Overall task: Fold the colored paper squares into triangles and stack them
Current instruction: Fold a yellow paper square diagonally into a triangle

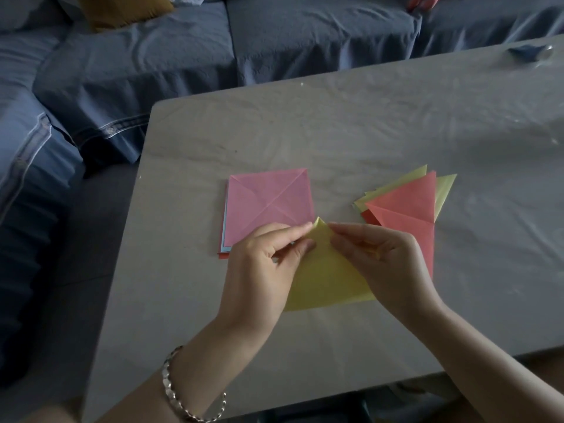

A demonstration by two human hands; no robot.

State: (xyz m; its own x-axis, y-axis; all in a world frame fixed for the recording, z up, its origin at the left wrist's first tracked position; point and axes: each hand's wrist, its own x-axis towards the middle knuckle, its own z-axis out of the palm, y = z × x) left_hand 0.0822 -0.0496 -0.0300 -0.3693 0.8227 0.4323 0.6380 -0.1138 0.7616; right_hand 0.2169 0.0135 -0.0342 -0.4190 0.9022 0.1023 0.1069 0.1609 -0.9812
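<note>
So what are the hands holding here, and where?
Both hands, left and right, pinch the yellow paper at its top corner, one each side.

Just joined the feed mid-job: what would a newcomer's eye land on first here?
First, the left hand and right hand, both pinching the top corner of a yellow paper at the near middle of the table. Behind them to the left lies a creased pink square atop a stack; to the right, a fanned pile of folded triangles, coral on top.
</note>
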